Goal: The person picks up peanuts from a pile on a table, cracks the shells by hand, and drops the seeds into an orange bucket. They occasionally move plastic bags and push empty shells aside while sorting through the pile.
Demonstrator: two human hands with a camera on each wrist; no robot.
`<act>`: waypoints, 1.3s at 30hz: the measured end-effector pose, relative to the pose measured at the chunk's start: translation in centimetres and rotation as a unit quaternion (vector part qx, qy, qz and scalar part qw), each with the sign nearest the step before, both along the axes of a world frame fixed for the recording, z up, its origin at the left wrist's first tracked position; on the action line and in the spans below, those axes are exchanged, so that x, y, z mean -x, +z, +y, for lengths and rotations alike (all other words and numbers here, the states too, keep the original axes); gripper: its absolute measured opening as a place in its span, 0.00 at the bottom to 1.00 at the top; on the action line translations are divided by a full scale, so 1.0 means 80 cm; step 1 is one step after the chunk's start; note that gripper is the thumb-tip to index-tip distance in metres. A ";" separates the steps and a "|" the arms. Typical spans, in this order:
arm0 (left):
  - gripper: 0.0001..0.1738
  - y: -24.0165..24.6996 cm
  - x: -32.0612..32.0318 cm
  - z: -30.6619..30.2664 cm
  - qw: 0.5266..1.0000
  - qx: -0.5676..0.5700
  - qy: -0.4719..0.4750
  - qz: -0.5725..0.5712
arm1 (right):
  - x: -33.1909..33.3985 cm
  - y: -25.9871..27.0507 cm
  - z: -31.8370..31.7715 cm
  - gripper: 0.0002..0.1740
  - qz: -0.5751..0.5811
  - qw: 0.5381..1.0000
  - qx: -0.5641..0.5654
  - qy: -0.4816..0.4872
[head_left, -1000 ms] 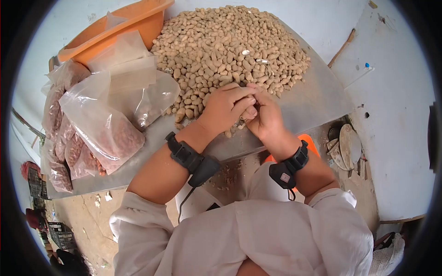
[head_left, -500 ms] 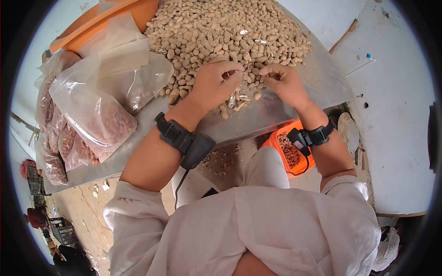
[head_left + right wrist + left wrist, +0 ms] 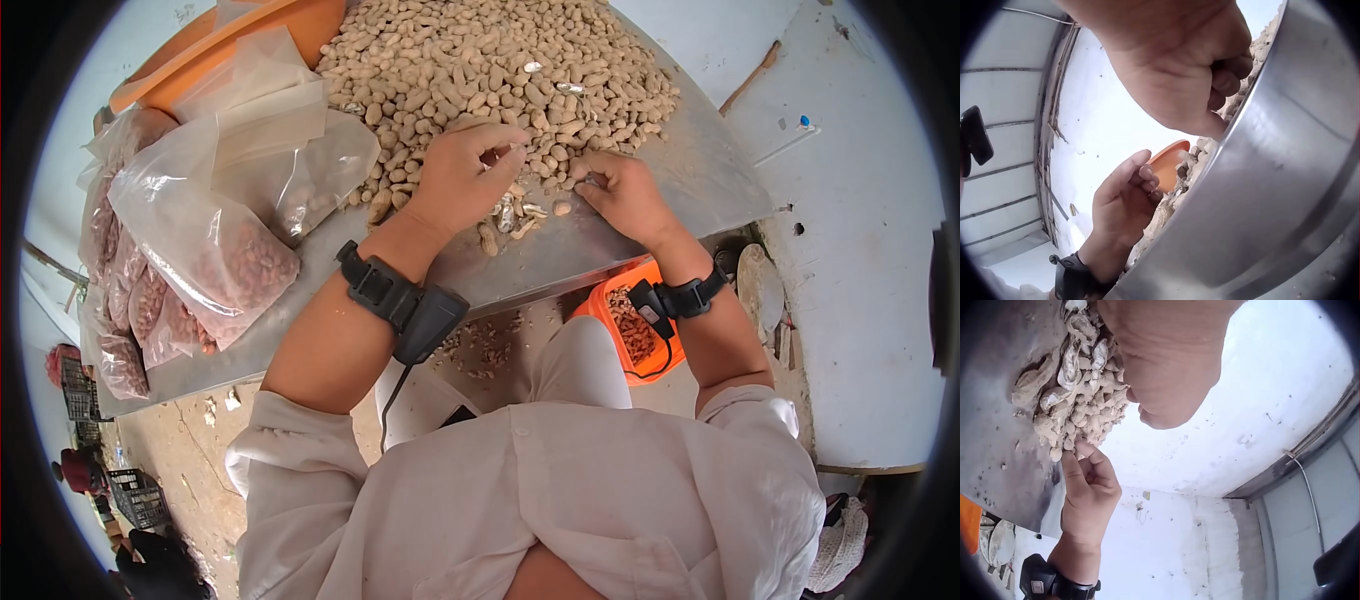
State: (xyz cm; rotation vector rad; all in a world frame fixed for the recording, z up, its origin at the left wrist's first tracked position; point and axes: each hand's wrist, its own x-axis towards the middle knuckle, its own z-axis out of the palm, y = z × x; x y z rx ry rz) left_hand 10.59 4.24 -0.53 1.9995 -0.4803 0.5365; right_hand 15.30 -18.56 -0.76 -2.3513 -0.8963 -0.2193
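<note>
A large heap of unshelled peanuts lies on the metal table. My left hand hovers over the heap's near edge, fingers loosely bent and thumb close to the fingertips; the right wrist view shows its palm side with nothing plainly held. At the heap's near right edge, my right hand has thumb and bent fingers down among the peanuts; whether it pinches one I cannot tell. Between the hands, split shells and a small pale piece rest on the metal.
Clear plastic bags of shelled peanuts cover the table's left side. Behind them leans an orange basin. An orange container with reddish kernels stands below the table's front edge, beside my right knee. A pale wall rises on the right.
My hands were together over the heap's edge a second ago, then parted. Since then the right hand has shifted slightly nearer me, while the left stays almost in place.
</note>
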 end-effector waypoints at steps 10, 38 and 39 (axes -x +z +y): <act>0.12 -0.002 -0.001 0.000 1.000 0.015 -0.009 0.000 | -0.003 -0.004 -0.005 0.09 -0.043 0.998 -0.029 -0.029; 0.14 -0.001 -0.005 -0.003 0.949 0.255 -0.109 0.150 | 0.022 -0.002 0.075 0.10 0.162 0.928 -0.326 0.078; 0.14 0.000 -0.004 -0.003 0.946 0.261 -0.112 0.156 | 0.024 -0.001 0.077 0.09 0.130 0.937 -0.316 0.068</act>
